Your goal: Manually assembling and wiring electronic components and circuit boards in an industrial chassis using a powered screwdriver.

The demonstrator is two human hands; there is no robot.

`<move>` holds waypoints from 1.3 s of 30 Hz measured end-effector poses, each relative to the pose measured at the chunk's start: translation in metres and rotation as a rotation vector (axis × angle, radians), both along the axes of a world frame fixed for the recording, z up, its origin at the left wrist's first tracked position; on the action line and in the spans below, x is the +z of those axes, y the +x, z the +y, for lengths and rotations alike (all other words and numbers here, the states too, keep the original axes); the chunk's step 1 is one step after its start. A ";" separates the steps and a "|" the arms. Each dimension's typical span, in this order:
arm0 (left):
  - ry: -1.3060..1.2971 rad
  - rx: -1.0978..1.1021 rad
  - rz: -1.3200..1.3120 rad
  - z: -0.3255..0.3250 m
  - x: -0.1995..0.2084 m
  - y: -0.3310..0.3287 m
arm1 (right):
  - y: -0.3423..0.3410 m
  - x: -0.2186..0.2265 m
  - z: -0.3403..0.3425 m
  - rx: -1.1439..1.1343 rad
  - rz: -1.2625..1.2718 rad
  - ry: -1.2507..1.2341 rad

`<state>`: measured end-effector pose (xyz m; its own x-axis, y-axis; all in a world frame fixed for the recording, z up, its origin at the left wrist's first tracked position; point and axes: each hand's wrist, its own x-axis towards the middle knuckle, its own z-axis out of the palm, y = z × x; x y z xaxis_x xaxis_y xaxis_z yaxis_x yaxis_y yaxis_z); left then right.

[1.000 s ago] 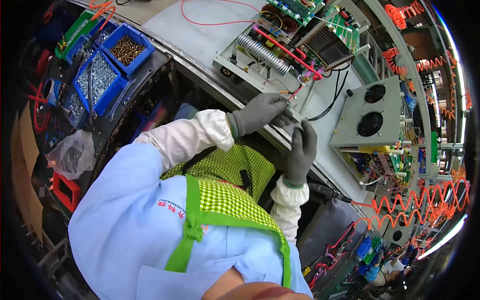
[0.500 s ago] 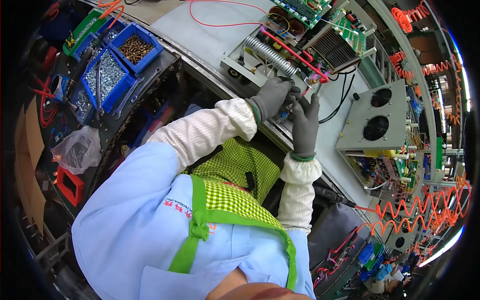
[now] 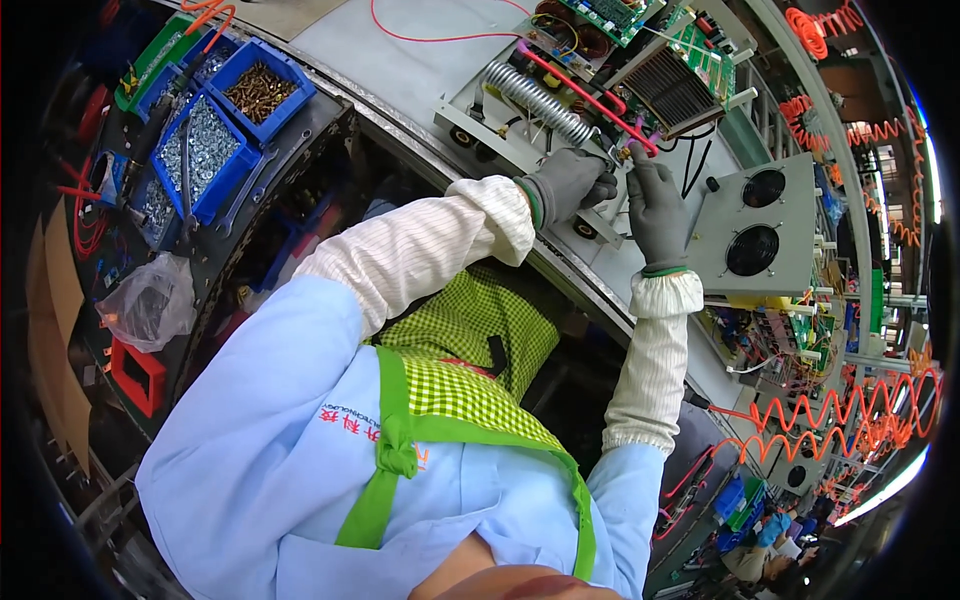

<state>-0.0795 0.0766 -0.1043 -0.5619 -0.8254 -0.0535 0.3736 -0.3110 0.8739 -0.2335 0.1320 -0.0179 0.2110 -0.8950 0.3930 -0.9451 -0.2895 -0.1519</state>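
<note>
My left hand [image 3: 570,187], in a grey glove, is curled at the near side of an open electronic unit on the bench. Its fingers are closed, and whatever they hold is hidden. My right hand [image 3: 657,218], gloved the same way, reaches up beside it. Its fingertips are at the end of a thick pink-red cable [image 3: 590,97]; contact cannot be told. A silver coil [image 3: 540,103] lies in the unit, just beyond my left hand. Along the unit's near side runs a light metal chassis plate [image 3: 500,147]. A finned block [image 3: 670,93] and green circuit boards [image 3: 705,58] stand behind.
A grey box with two fans [image 3: 752,225] stands to the right. On the left side table are blue bins of screws [image 3: 262,92] and silver hardware [image 3: 205,150], wrenches [image 3: 248,190], a plastic bag [image 3: 153,300] and a red frame [image 3: 137,375]. Orange coiled hoses [image 3: 840,410] hang at right.
Both hands have moved right; my right hand has also gone farther up to the cable end, away from my left fingers. The chassis plate's near end now shows below my left hand.
</note>
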 end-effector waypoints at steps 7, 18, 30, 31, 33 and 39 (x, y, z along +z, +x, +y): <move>0.437 0.037 0.181 0.012 0.032 0.005 | 0.005 0.001 -0.002 0.109 -0.111 -0.034; -0.832 0.126 -0.470 0.011 0.021 0.013 | 0.002 0.002 -0.005 0.145 0.019 -0.057; -0.279 -0.106 -0.041 -0.003 -0.004 0.002 | 0.007 0.013 -0.023 0.124 -0.197 0.054; -0.487 -0.087 -0.269 -0.004 -0.001 0.005 | 0.007 0.014 -0.026 0.139 -0.236 0.085; -0.694 -0.067 -0.510 -0.004 0.005 0.008 | 0.007 0.017 -0.028 0.169 -0.224 0.101; -0.614 0.005 -0.187 -0.005 -0.008 0.003 | 0.006 0.024 -0.029 0.181 -0.169 0.168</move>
